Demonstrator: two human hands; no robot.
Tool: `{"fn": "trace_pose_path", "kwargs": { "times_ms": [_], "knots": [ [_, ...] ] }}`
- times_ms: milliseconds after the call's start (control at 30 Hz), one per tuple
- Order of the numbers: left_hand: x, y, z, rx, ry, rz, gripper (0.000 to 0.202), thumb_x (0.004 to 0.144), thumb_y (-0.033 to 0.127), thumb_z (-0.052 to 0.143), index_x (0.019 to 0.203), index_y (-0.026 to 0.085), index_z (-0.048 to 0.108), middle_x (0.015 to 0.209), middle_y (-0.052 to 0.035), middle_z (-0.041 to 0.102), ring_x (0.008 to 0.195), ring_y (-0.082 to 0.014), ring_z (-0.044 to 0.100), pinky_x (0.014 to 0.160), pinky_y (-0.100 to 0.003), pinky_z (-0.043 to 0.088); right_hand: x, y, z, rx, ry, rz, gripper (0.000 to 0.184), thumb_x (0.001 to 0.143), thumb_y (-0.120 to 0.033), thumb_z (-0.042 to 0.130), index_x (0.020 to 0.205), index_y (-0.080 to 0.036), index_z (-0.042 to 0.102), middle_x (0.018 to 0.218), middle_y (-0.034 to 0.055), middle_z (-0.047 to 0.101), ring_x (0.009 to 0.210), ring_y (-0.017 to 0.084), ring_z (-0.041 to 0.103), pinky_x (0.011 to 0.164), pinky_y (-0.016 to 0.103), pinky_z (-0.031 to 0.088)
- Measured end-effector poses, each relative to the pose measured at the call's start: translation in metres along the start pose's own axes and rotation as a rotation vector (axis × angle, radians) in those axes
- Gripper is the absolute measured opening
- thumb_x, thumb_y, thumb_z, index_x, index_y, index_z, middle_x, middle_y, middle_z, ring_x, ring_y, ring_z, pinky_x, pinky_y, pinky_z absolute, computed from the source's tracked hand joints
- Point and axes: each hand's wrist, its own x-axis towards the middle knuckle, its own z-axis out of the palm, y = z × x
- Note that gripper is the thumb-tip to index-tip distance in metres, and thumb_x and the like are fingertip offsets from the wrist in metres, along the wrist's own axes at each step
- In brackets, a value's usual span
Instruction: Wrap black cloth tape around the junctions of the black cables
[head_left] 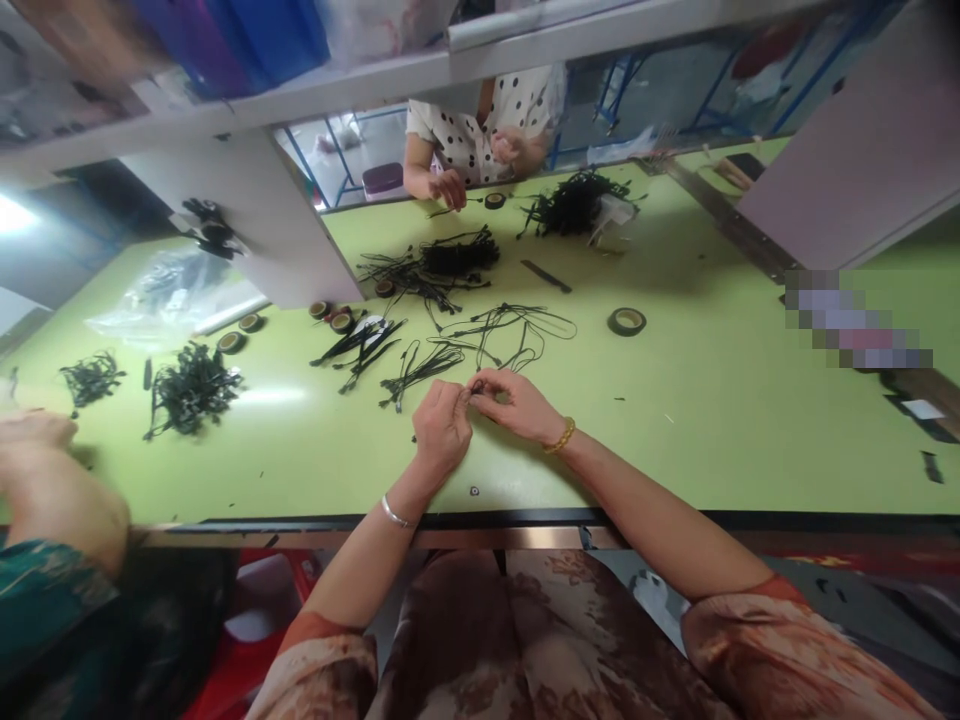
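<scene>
Above the front part of the green table, my left hand [442,425] and my right hand [525,405] meet at the fingertips. Both pinch a small dark piece, a black cable [478,388] by its look; most of it is hidden by the fingers. Just beyond my hands lies a bundle of thin black cables [424,370], with looped cables [517,335] spread behind it. Shorter black strips [364,350] lie to the left of these. A roll of black tape [627,321] rests on the table to the right.
Across the table [712,420] a person [480,130] in a dotted top handles cables by a dark heap [577,203]. Another person's arm [60,490] reaches in at left, near a cable pile [195,388]. A white panel [247,215] and overhead shelf [375,80] stand ahead.
</scene>
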Motion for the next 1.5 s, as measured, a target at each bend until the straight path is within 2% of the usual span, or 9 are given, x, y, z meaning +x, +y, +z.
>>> {"fn": "trace_pose_path", "kwargs": {
  "times_ms": [167, 467, 800, 1000, 1100, 1167, 1267, 1367, 1500],
  "knots": [
    [-0.002, -0.005, 0.002, 0.046, 0.033, 0.054, 0.028, 0.099, 0.022, 0.039, 0.073, 0.020, 0.048, 0.069, -0.0008, 0.049, 0.065, -0.0135, 0.044, 0.062, -0.026, 0.032, -0.002, -0.004, 0.005, 0.015, 0.006, 0.005, 0.010, 0.085, -0.027, 0.059, 0.085, -0.019, 0.065, 0.062, -0.0035, 0.053, 0.062, 0.013, 0.046, 0.065, 0.027, 0.036],
    [-0.006, -0.009, 0.005, 0.165, -0.038, 0.028, 0.033, 0.100, 0.028, 0.034, 0.071, 0.019, 0.047, 0.066, -0.0022, 0.050, 0.059, -0.0141, 0.041, 0.057, -0.029, 0.025, -0.005, -0.008, 0.012, -0.124, 0.071, 0.038, 0.007, 0.084, -0.024, 0.059, 0.083, -0.020, 0.066, 0.063, 0.0008, 0.055, 0.075, 0.020, 0.049, 0.072, 0.031, 0.039],
    [-0.007, -0.008, 0.003, 0.323, -0.057, 0.077, 0.035, 0.099, 0.029, 0.038, 0.067, 0.019, 0.047, 0.061, -0.0021, 0.048, 0.054, -0.0140, 0.036, 0.053, -0.031, 0.017, -0.012, -0.016, 0.019, -0.311, 0.208, -0.003, 0.013, 0.078, -0.019, 0.055, 0.083, -0.021, 0.067, 0.079, 0.0055, 0.070, 0.091, 0.025, 0.055, 0.086, 0.040, 0.038],
    [-0.004, -0.012, 0.002, 0.314, -0.079, 0.062, 0.034, 0.099, 0.028, 0.037, 0.067, 0.019, 0.046, 0.060, -0.0017, 0.046, 0.054, -0.0140, 0.037, 0.054, -0.030, 0.020, -0.011, -0.014, 0.023, -0.384, 0.217, -0.027, 0.013, 0.078, -0.019, 0.055, 0.082, -0.020, 0.067, 0.076, 0.0053, 0.071, 0.094, 0.026, 0.055, 0.090, 0.041, 0.034],
    [-0.008, -0.002, 0.003, 0.282, -0.085, 0.141, 0.034, 0.098, 0.027, 0.036, 0.066, 0.019, 0.046, 0.059, -0.0020, 0.045, 0.053, -0.0139, 0.036, 0.052, -0.030, 0.020, -0.004, -0.006, 0.022, -0.441, 0.242, -0.009, 0.014, 0.077, -0.017, 0.056, 0.081, -0.020, 0.068, 0.076, 0.0054, 0.072, 0.095, 0.026, 0.055, 0.092, 0.041, 0.033],
    [-0.009, 0.008, 0.003, 0.207, -0.128, 0.240, 0.035, 0.098, 0.028, 0.035, 0.066, 0.020, 0.047, 0.059, -0.0024, 0.046, 0.051, -0.0140, 0.035, 0.051, -0.031, 0.017, 0.001, 0.001, 0.017, -0.493, 0.291, 0.125, 0.014, 0.076, -0.015, 0.055, 0.076, -0.020, 0.069, 0.073, 0.0063, 0.071, 0.093, 0.027, 0.054, 0.087, 0.040, 0.034],
    [-0.003, 0.015, 0.000, 0.050, -0.124, 0.118, 0.037, 0.099, 0.036, 0.033, 0.068, 0.020, 0.047, 0.060, -0.0019, 0.046, 0.052, -0.0136, 0.037, 0.050, -0.031, 0.020, 0.005, 0.002, 0.004, -0.531, 0.225, 0.162, 0.015, 0.081, -0.021, 0.057, 0.084, -0.020, 0.072, 0.079, 0.0065, 0.073, 0.094, 0.025, 0.056, 0.086, 0.038, 0.033],
    [0.010, 0.006, -0.008, -0.221, -0.074, -0.161, 0.039, 0.101, 0.042, 0.031, 0.071, 0.021, 0.045, 0.062, 0.0001, 0.047, 0.057, -0.0127, 0.043, 0.056, -0.027, 0.033, 0.002, -0.006, -0.006, -0.680, 0.123, 0.106, 0.018, 0.087, -0.025, 0.056, 0.088, -0.021, 0.074, 0.078, 0.0087, 0.073, 0.098, 0.027, 0.056, 0.087, 0.040, 0.031],
    [0.020, -0.008, -0.018, -0.506, -0.165, -0.428, 0.046, 0.098, 0.056, 0.037, 0.068, 0.021, 0.042, 0.057, 0.0035, 0.043, 0.053, -0.0101, 0.038, 0.052, -0.025, 0.032, -0.003, -0.010, -0.008, -0.862, -0.055, 0.144, 0.018, 0.087, -0.030, 0.061, 0.088, -0.018, 0.073, 0.074, 0.0150, 0.071, 0.091, 0.031, 0.057, 0.079, 0.042, 0.033]
  ]
}}
